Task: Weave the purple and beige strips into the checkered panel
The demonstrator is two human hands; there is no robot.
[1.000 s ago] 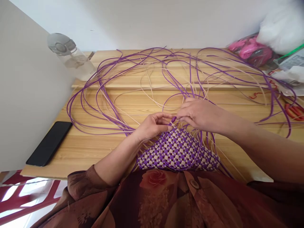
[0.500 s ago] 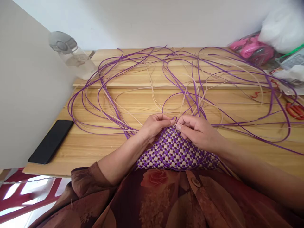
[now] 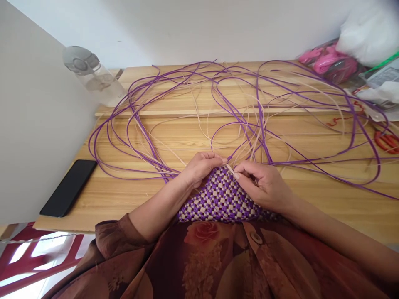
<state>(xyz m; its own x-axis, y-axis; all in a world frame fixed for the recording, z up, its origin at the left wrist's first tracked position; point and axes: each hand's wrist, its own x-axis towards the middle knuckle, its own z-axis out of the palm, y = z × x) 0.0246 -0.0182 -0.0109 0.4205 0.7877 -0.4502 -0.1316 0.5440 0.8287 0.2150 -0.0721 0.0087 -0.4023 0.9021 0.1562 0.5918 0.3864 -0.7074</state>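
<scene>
A woven piece [image 3: 222,195] in a purple, beige and dark check lies against the table's near edge, close to my body. My left hand [image 3: 202,168] pinches its top edge, where a purple strip [image 3: 230,158] sticks out by the fingertips. My right hand [image 3: 263,182] is closed, with thumb and forefinger gripping a short stretch of beige strip [image 3: 230,168] at that edge. Long loose purple strips [image 3: 146,133] and thin beige strips [image 3: 199,116] fan out from the weave over the wooden table.
A black phone [image 3: 68,187] lies at the left, and a clear bottle with a grey lid [image 3: 93,74] stands behind it. At the right are red-handled scissors [image 3: 386,142], a bag of pink material [image 3: 330,60] and a white plastic bag [image 3: 361,35]. A wall closes off the back.
My right hand has moved slightly right and down, drawing the beige strip out straight. The small purple loop at the left fingertips has flattened, and loose strips at the right have shifted.
</scene>
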